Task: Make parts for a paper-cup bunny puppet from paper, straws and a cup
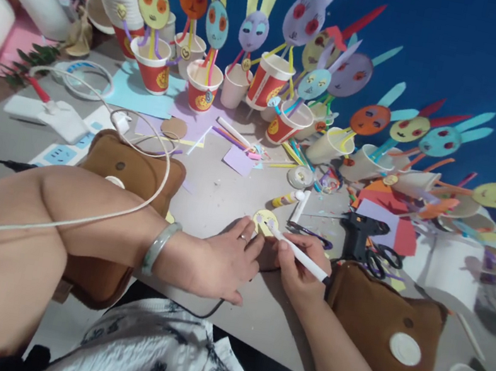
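Note:
A small pale yellow paper disc lies on the table with a drawn face, dark lash marks and light purple round spots. My left hand rests flat with its fingers apart, the fingertips touching the disc's lower left edge. In my right hand is a white marker with a dark end, pinched between thumb and fingers. The marker's tip meets the disc's right side. Just beyond the disc lie a yellow glue stick and purple-handled scissors.
Paper cups with rabbit-faced figures line the back. A black glue gun and black-handled scissors sit to the right. Brown cushions flank my arms. A white cable crosses over my left arm; a power strip lies left.

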`<state>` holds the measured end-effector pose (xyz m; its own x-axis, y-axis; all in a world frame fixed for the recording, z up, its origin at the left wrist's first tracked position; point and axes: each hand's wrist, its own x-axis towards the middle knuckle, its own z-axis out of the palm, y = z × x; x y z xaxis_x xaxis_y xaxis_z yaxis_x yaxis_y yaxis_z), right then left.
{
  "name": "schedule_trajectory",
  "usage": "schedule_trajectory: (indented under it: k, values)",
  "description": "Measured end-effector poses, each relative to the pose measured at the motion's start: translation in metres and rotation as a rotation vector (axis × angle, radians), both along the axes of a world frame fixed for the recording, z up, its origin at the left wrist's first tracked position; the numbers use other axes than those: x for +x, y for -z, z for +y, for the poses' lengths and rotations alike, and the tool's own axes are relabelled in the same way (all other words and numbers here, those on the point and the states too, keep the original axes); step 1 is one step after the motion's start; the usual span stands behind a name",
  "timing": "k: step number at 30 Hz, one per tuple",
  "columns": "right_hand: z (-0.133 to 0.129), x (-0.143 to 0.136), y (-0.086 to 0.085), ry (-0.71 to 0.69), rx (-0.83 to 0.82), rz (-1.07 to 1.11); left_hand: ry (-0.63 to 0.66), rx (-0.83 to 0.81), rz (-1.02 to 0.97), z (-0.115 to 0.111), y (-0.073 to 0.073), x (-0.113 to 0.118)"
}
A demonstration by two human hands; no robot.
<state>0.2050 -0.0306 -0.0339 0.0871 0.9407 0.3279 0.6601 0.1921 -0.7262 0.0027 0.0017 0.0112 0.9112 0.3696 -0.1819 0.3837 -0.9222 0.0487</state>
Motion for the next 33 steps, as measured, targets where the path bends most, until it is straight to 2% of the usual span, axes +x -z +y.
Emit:
schedule_trajectory:
  k: [5, 10, 13, 19, 23, 33]
  values:
    - [0.001, 0.001, -0.001, -0.023, 0.006, -0.02, 0.0, 0.006, -0.025, 0.0, -0.001, -0.001]
    - [0.004, -0.002, -0.01, -0.075, 0.047, -0.107, 0.004, 0.042, -0.03, -0.001, 0.005, 0.0]
    - [0.004, -0.002, -0.01, -0.058, 0.065, -0.146, 0.001, 0.042, -0.025, -0.002, 0.007, 0.0]
    - [0.005, 0.001, -0.003, -0.037, 0.129, -0.171, 0.003, 0.017, -0.021, -0.001, 0.001, -0.001]
    - [0.004, 0.001, -0.005, -0.03, 0.096, -0.135, 0.011, 0.016, 0.017, -0.001, -0.002, 0.0]
    - [0.002, -0.001, -0.007, 0.006, 0.094, -0.144, -0.003, 0.081, -0.056, -0.004, 0.013, 0.0]
